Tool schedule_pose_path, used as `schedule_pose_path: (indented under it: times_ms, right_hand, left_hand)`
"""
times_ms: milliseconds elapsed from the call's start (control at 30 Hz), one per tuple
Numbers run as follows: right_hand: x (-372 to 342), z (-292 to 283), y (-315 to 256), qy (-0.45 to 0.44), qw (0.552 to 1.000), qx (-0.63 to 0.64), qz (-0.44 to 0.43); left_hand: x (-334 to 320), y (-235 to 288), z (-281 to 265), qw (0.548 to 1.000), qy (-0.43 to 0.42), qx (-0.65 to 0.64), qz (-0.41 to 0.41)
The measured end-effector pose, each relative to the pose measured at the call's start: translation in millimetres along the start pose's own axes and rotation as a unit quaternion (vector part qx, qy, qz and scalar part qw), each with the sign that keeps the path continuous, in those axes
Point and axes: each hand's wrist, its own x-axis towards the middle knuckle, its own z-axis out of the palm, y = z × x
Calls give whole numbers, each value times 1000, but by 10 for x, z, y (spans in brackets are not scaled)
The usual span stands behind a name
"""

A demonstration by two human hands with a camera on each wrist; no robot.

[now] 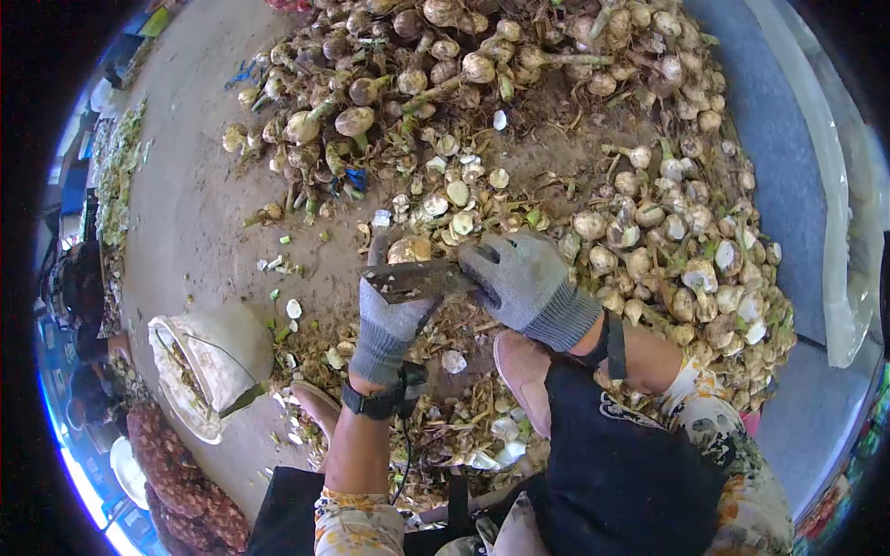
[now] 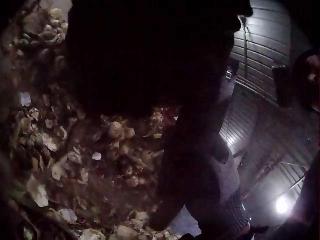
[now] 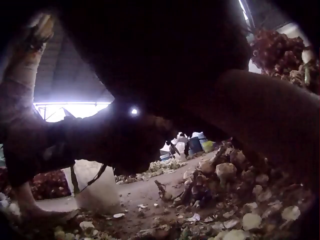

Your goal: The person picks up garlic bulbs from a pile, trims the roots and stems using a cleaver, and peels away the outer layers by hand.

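Observation:
In the head view my left hand (image 1: 394,315), in a grey knit glove, holds a pale brown garlic bulb (image 1: 410,249) with the fingers largely behind a knife. My right hand (image 1: 524,278), gloved the same way, grips the knife at its right end. Its broad dark blade (image 1: 413,282) points left, crossing in front of the left fingers and just below the bulb. Cut garlic pieces (image 1: 459,195) lie on the ground beyond both hands. Dark shapes cover much of both wrist views and hide the grips there.
A big heap of stemmed garlic (image 1: 445,56) spreads at the back. More trimmed bulbs (image 1: 705,278) are piled along the right, beside a blue-grey surface (image 1: 774,167). A tipped white bucket (image 1: 227,347) lies at left, near red mesh sacks (image 1: 176,463). Peelings surround the shoes (image 1: 524,375).

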Motion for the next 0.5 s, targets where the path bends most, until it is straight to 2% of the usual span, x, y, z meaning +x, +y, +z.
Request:
schedule_pose_path:
  times_ms: [33, 67, 100, 133, 167, 200, 267, 367, 400, 433, 467, 500]
  right_hand:
    - [-14, 0, 1, 10, 1000, -7, 0]
    - [2, 87, 96, -67, 995, 9, 76]
    - [35, 257, 281, -142, 978, 24, 152]
    - [45, 371, 435, -211, 950, 35, 227]
    - [-79, 414, 516, -153, 959, 42, 236]
    - [-210, 433, 639, -98, 966, 49, 232]
    - [-315, 313, 583, 2, 969, 60, 241]
    - [-257, 81, 384, 37, 953, 218, 208]
    - [-239, 34, 275, 4, 953, 241, 185]
    - [-220, -24, 174, -4, 973, 189, 136]
    - [-214, -83, 69, -8, 988, 133, 84]
    - [-212, -97, 2, -14, 996, 77, 34]
  left_hand:
    - [12, -21, -10, 1000, -12, 0, -8]
    - [9, -31, -11, 1000, -24, 0, -18]
    - [-158, 245, 193, 998, 22, -3, -56]
    - [-236, 382, 245, 993, -12, 116, 15]
    - [-292, 433, 268, 968, -39, 232, 83]
    - [-253, 368, 293, 993, 2, 115, 28]
    - [-160, 115, 73, 997, 14, 73, -23]
    - [-71, -27, 20, 998, 21, 45, -38]
    - [-117, 47, 82, 998, 13, 47, -45]
    - [-102, 102, 113, 998, 3, 51, -42]
    - [-75, 74, 119, 997, -7, 2, -73]
    - [-81, 58, 121, 999, -7, 0, -54]
